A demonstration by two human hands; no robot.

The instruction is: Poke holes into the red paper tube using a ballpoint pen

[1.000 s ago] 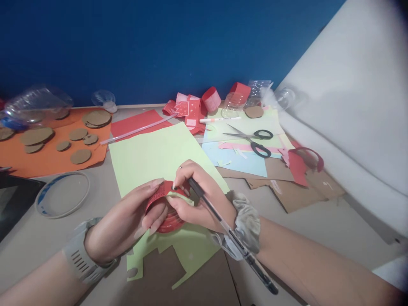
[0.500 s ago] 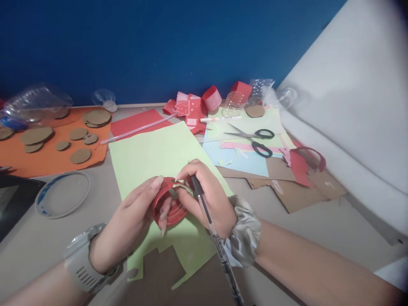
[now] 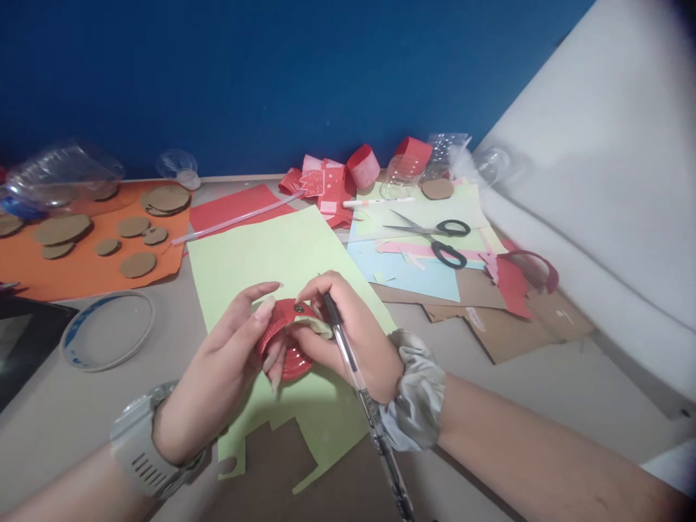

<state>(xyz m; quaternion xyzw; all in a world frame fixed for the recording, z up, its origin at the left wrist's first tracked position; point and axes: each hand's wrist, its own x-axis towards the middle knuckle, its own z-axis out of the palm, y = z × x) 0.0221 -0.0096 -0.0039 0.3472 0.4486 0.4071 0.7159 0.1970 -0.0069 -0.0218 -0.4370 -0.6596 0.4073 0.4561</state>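
Note:
My left hand (image 3: 217,377) and my right hand (image 3: 348,337) together hold a small red paper ring (image 3: 283,344) above a light green sheet (image 3: 261,254). The left fingers wrap the ring's left side; the right thumb and forefinger pinch its top rim. A clear pen (image 3: 359,391) also lies gripped in my right hand, its shaft slanting down past my wrist. I wear a grey watch (image 3: 135,453) on the left wrist and a silver scrunchie (image 3: 416,399) on the right.
Black-handled scissors (image 3: 440,239) lie on pastel sheets at the right. Cardboard circles (image 3: 135,264) sit on an orange sheet (image 3: 81,279) at the left, beside a round ring (image 3: 109,330). Red paper pieces (image 3: 331,181) and clear plastic bottles (image 3: 59,177) line the blue wall.
The red ring has been turned between my fingers and tilted flatter. The pen's shaft swung from pointing right to pointing more steeply down.

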